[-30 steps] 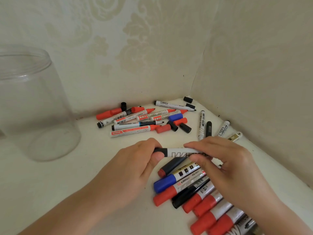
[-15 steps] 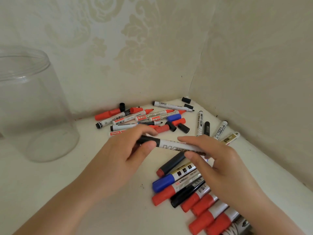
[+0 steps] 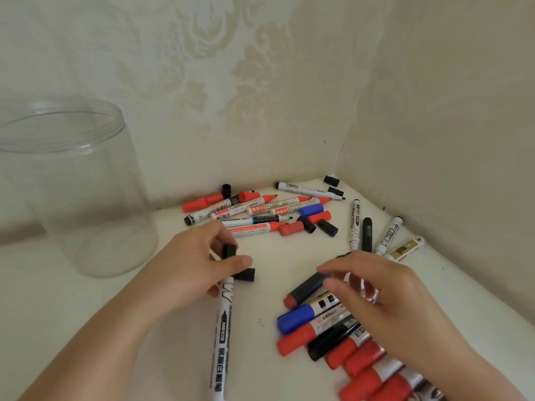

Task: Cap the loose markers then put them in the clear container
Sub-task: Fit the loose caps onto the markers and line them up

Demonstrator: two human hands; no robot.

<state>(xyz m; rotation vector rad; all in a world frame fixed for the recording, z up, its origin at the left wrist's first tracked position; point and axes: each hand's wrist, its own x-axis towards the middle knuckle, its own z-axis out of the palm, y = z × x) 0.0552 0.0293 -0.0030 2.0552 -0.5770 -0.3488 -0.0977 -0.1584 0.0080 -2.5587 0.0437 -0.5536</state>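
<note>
our left hand (image 3: pixel 202 261) gripped the capped white marker (image 3: pixel 223 319) near its black cap, we judged ready to carry it to the clear container (image 3: pixel 72 186) left of it. our right hand (image 3: pixel 385 293) hovered, fingers relaxed and holding nothing, over the capped row (image 3: pixel 327 331) right of the marker, while uncapped markers and loose caps (image 3: pixel 260 212) lay beyond it, clear of the path.

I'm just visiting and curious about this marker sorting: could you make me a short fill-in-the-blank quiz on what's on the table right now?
1. The white marker is held in the ____ hand.
2. The cap on that marker is coloured ____.
3. The clear container holds ____ markers.
4. The right hand hovers over a row of ____ markers.

Missing words: left; black; no; capped
</note>
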